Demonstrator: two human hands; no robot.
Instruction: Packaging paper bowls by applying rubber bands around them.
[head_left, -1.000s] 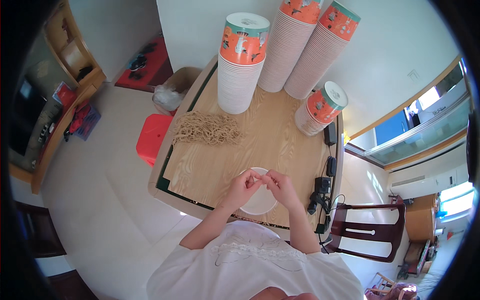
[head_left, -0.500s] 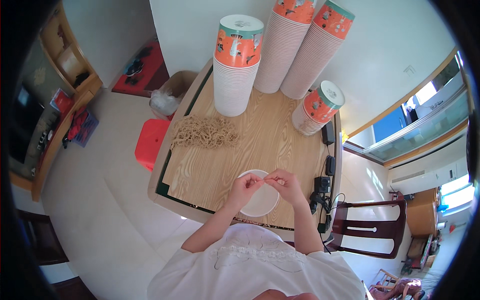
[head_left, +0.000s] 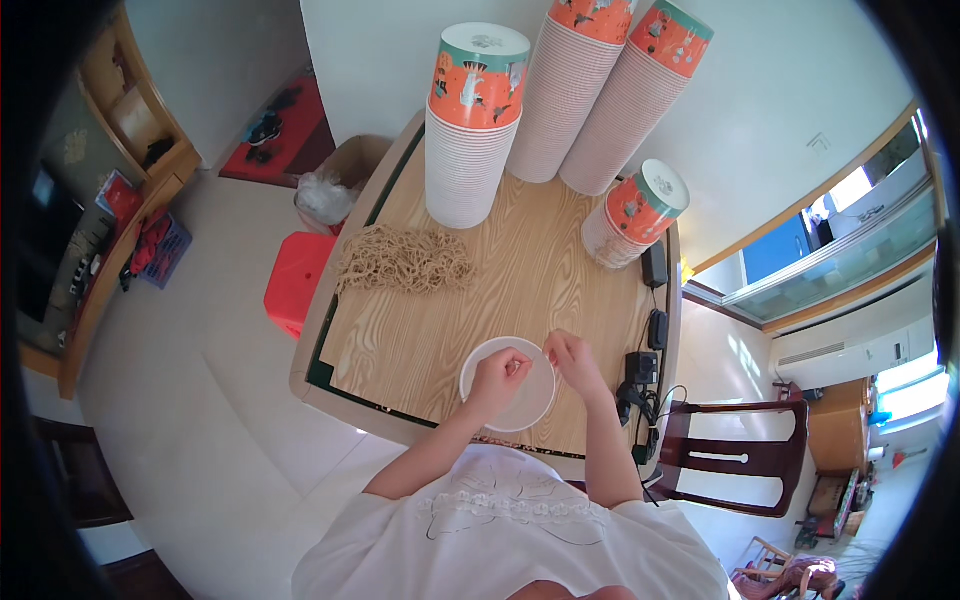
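A white round bowl (head_left: 528,405) stands on the wood-grain table (head_left: 400,350) close to its front edge. Over its left part is my left hand (head_left: 500,378), fingers curled in and pinched together. My right hand (head_left: 573,360) hovers at the bowl's upper right rim, thumb and fingertips pressed together. Whatever either hand pinches is too small to make out. A gap separates the two hands. Beyond them on the left lies a tangled heap of tan, string-like strands (head_left: 405,260).
Tall stacks of upturned paper tubs, including a front stack (head_left: 465,170), line the table's back. A shorter stack (head_left: 635,215) stands right. Black adapters and cables (head_left: 642,370) run along the right edge. A red stool (head_left: 298,280) and dark wooden chair (head_left: 735,455) flank the table.
My hands, fingertips together above the bowl before, have moved apart. The right hand went slightly up and right; the left stayed over the bowl with fingers more curled.
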